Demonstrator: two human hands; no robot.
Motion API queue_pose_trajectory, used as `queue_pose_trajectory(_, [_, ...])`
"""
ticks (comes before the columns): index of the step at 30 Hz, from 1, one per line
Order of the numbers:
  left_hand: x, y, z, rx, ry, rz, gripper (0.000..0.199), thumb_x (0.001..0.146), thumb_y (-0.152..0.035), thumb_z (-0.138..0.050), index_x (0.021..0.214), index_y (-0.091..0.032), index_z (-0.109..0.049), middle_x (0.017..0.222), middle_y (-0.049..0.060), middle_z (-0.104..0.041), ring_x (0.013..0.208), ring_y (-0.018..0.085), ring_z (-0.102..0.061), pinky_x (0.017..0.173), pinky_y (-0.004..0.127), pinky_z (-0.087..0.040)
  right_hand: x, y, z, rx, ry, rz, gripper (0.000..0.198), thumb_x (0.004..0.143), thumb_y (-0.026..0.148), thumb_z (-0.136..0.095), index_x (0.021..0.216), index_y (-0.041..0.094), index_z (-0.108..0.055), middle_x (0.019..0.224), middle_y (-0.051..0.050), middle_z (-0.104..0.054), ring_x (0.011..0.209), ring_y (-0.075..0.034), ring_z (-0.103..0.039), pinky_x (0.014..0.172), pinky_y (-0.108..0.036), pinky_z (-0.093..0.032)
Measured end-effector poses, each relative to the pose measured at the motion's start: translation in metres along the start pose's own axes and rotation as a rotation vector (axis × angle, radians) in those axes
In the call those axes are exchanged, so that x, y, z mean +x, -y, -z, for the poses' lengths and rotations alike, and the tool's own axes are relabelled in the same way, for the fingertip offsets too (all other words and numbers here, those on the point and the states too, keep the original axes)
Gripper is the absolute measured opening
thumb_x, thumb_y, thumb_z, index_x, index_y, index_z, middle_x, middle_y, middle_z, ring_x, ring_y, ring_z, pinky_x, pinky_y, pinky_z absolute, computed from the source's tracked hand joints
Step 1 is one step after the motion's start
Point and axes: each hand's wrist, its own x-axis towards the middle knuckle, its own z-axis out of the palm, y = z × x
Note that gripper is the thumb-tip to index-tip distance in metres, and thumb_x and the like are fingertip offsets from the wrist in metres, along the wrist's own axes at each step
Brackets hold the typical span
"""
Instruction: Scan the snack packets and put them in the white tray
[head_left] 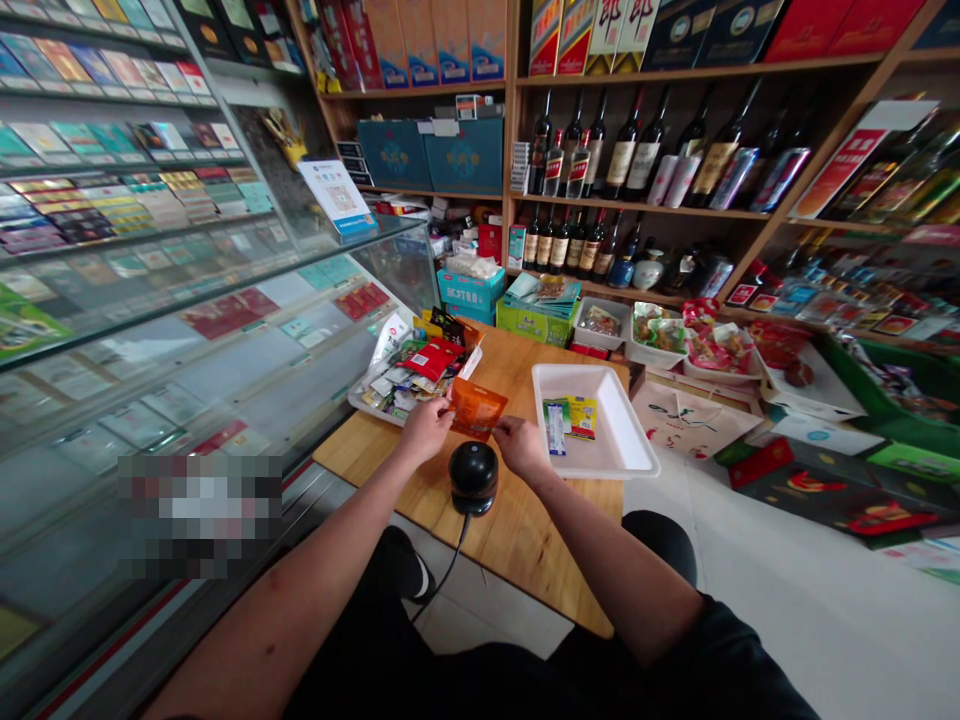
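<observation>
An orange snack packet (478,408) is stretched between my two hands above the wooden table. My left hand (426,432) pinches its left end, and my right hand (520,446) pinches the lower right corner. Just below the packet stands a black dome-shaped device (473,474) with a cable running toward me; it looks like a desktop barcode scanner. Left of my hands, a white tray (377,403) is heaped with mixed packets, a red packet (435,358) on top. To the right, a second white tray (639,452) holds a yellow-green packet (582,417) and a slim white-blue sachet (556,430).
A glass display counter (225,250) runs along the left. Behind the wooden table (517,350) are a green box (536,322), a teal box (471,290) and shelves of bottles. Snack bins (656,350) and a dark carton (825,490) line the right side.
</observation>
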Motion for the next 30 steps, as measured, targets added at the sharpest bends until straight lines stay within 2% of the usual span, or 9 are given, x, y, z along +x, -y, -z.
queue_pose_trajectory(7, [-0.001,0.004,-0.007,-0.005,0.023,0.020,0.015,0.088,-0.029,-0.058,0.080,-0.023,-0.069,0.082,0.007,-0.074,0.076,0.024,-0.064,0.071,0.033,-0.042,0.001,-0.009,-0.004,-0.021,0.015,-0.024,0.015,0.087,0.020,-0.062,0.080,0.020,-0.075,0.082,-0.004,-0.074,0.071,-0.015,-0.061,0.065,-0.025,-0.036])
queue_pose_trajectory(15, [0.002,0.010,-0.015,-0.005,0.029,0.037,0.014,0.088,-0.029,-0.060,0.089,-0.022,-0.071,0.091,0.009,-0.076,0.080,0.025,-0.067,0.072,0.032,-0.044,0.004,-0.016,-0.008,-0.020,0.053,-0.033,0.021,0.091,0.021,-0.057,0.089,0.023,-0.078,0.094,-0.004,-0.077,0.087,-0.017,-0.068,0.074,-0.024,-0.041])
queue_pose_trajectory(23, [0.006,0.009,-0.021,0.015,0.060,0.057,0.015,0.089,-0.029,-0.060,0.092,-0.020,-0.072,0.094,0.010,-0.077,0.081,0.025,-0.068,0.074,0.033,-0.045,0.005,-0.031,-0.011,-0.041,0.057,-0.066,0.016,0.088,0.021,-0.061,0.087,0.020,-0.077,0.087,-0.005,-0.076,0.077,-0.015,-0.064,0.068,-0.024,-0.038])
queue_pose_trajectory(30, [0.010,0.008,-0.025,0.040,0.090,0.075,0.011,0.087,-0.025,-0.062,0.085,-0.020,-0.072,0.083,0.007,-0.075,0.078,0.023,-0.066,0.074,0.031,-0.046,0.004,-0.035,-0.011,-0.035,0.061,-0.061,0.021,0.091,0.024,-0.057,0.083,0.020,-0.076,0.085,-0.004,-0.075,0.078,-0.014,-0.064,0.069,-0.024,-0.036])
